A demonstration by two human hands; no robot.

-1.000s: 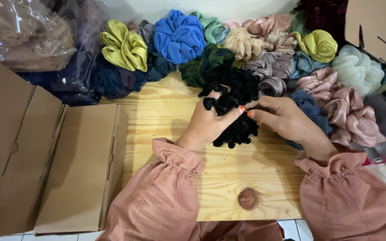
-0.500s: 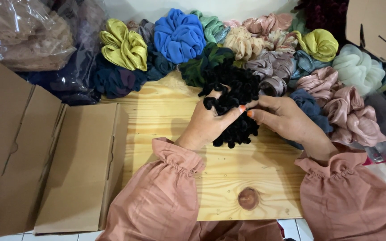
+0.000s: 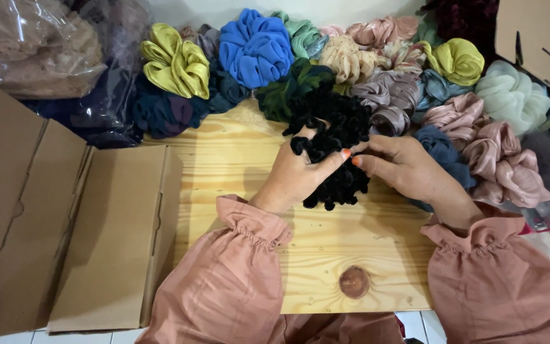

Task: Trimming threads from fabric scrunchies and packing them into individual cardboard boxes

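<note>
A fluffy black scrunchie (image 3: 335, 137) rests on the pale wooden board (image 3: 237, 165), in front of a heap of coloured scrunchies. My left hand (image 3: 297, 172) grips it from the left, thumb and fingers curled into the fabric. My right hand (image 3: 408, 169) meets it from the right, its fingertips pinching the black fabric beside my left thumb. Both wrists wear pink gathered sleeves.
Flat brown cardboard boxes (image 3: 106, 236) lie at the left. Behind are yellow-green (image 3: 176, 64), blue (image 3: 256, 48), dark green (image 3: 291, 89), cream, mauve and pink satin (image 3: 504, 159) scrunchies. A clear plastic bag (image 3: 27, 48) sits at the top left, another cardboard box (image 3: 539, 38) at the top right.
</note>
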